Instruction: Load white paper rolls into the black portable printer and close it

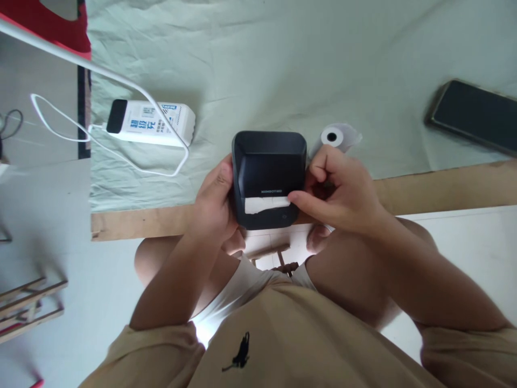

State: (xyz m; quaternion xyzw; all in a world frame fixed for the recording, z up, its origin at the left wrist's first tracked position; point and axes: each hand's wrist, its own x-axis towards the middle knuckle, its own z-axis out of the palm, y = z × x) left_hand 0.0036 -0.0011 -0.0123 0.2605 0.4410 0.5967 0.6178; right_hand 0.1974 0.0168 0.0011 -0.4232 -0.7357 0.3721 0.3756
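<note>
A black mini thermal printer (270,167) with rounded corners is held up over the table's near edge. A strip of white paper (266,204) with a torn lower edge shows in the slot on its face. My left hand (216,199) grips the printer's left side, thumb along the edge and fingers hidden underneath. At the right side is my right hand (339,186), fingers curled and thumb tip pressed on the printer's face at the paper's right end. Just beyond my right hand lies a small white paper roll (332,137) with a dark core.
A white power bank (151,123) with a looped white cable (177,141) lies on the green cloth (258,64) at left. A dark phone (476,116) rests at right. Something red (52,24) is at the upper left. The wooden table edge (440,186) runs above my knees.
</note>
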